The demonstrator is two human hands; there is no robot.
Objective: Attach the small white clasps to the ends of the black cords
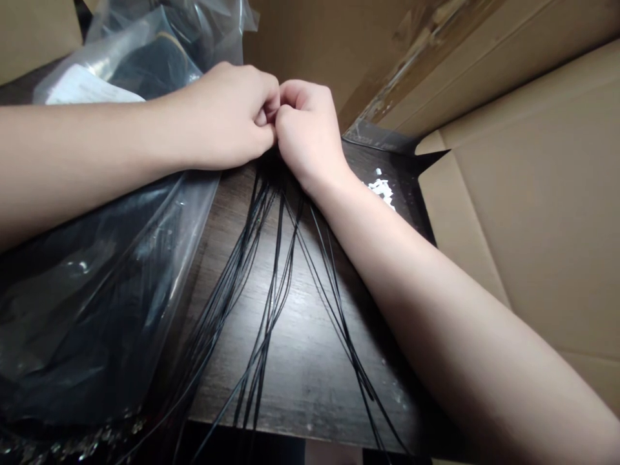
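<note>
My left hand [232, 116] and my right hand [312, 132] meet near the far side of the table, knuckles touching. Both are closed, fingers curled in a pinch. Whatever lies between the fingertips is hidden behind the hands. From underneath them, thin black cords [265, 332] fan out toward me in loose bundles, some hanging over the near edge. Their far ends are covered by my hands. Under my left forearm lies a clear plastic bag [97, 310] filled with something dark.
Small white pieces [382, 188] lie in a pile beyond my right forearm on the dark wood table [310, 361]. A taped cardboard box [310, 45] stands behind, and another cardboard panel [527, 194] rises at the right. A white paper [90, 87] shows at the bag.
</note>
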